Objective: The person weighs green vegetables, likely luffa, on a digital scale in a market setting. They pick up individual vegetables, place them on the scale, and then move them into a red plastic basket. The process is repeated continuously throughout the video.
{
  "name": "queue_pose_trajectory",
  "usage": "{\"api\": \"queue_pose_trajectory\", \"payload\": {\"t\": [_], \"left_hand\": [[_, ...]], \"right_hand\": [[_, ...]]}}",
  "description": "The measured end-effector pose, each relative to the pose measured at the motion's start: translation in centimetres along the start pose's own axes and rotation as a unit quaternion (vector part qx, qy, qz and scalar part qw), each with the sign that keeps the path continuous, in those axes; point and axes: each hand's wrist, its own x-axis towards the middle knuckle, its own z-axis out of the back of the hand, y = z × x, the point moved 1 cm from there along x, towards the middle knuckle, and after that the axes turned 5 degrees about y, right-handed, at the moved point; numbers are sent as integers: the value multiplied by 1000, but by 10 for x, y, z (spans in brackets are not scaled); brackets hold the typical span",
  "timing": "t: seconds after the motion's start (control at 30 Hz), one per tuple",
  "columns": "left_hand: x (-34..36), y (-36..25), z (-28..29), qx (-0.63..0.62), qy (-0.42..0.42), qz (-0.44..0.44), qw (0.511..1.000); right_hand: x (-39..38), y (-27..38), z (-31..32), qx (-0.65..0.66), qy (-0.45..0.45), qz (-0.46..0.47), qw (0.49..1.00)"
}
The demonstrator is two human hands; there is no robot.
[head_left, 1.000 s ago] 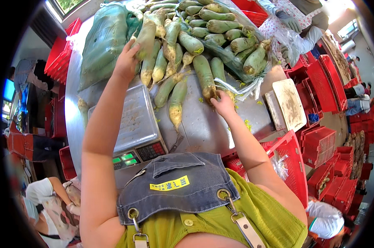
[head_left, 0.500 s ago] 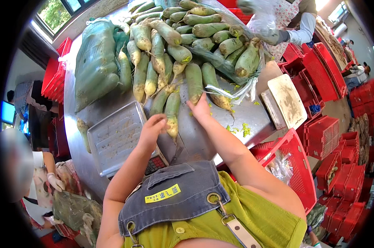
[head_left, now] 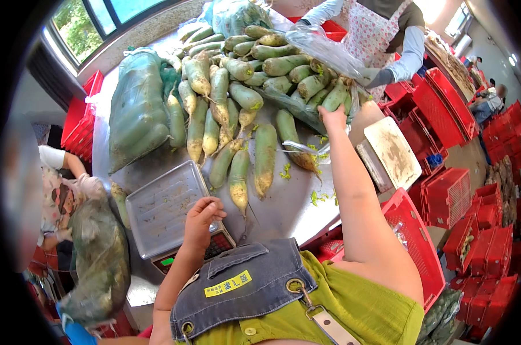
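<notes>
My right hand point(head_left: 333, 119) reaches out to the mouth of the plastic sack at the far right, its fingers closed round the near end of a green radish point(head_left: 334, 95). My left hand point(head_left: 206, 214) is curled in above the near right corner of the scale's metal tray point(head_left: 140, 198), with nothing visible in it. Beside it on the metal table lie separate green radishes: a long one point(head_left: 265, 156), a pale-tipped one point(head_left: 238, 183) and one more point(head_left: 221, 167). Beyond them a large pile of radishes point(head_left: 214, 95) spreads over the table.
A full green mesh sack point(head_left: 136, 112) stands at the left of the table. To the right are a dirty white board point(head_left: 391, 150) and a red crate point(head_left: 410, 241). One co-worker's gloved hand point(head_left: 381, 77) is at the far sack; another person at left holds a mesh sack point(head_left: 99, 253).
The long radish has come nearer to me and lies free of my right hand, which has moved far right to another radish. My left hand has drawn back toward the scale.
</notes>
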Motion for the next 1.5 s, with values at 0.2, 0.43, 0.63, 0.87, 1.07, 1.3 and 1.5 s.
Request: {"api": "queue_pose_trajectory", "payload": {"t": [0.2,0.43,0.63,0.87,1.07,1.3,1.5], "left_hand": [[2,-13,10,-45,0,47,998],[31,-45,-24,-43,-5,50,998],[20,-66,60,35,-81,-26,996],[-15,-92,142,529,-81,-12,845],[-5,-63,172,661,-11,78,746],[-6,-71,210,529,-35,-3,848],[-23,-71,235,450,-92,-53,887]], "right_hand": [[-123,5,9,617,265,-116,732],[-335,42,27,518,522,74,674],[-331,78,40,131,471,628,606],[-297,23,30,83,401,495,767],[-268,-20,49,3,428,407,807],[-251,-54,62,-107,405,397,817],[-251,-49,57,-150,412,386,812]]}}
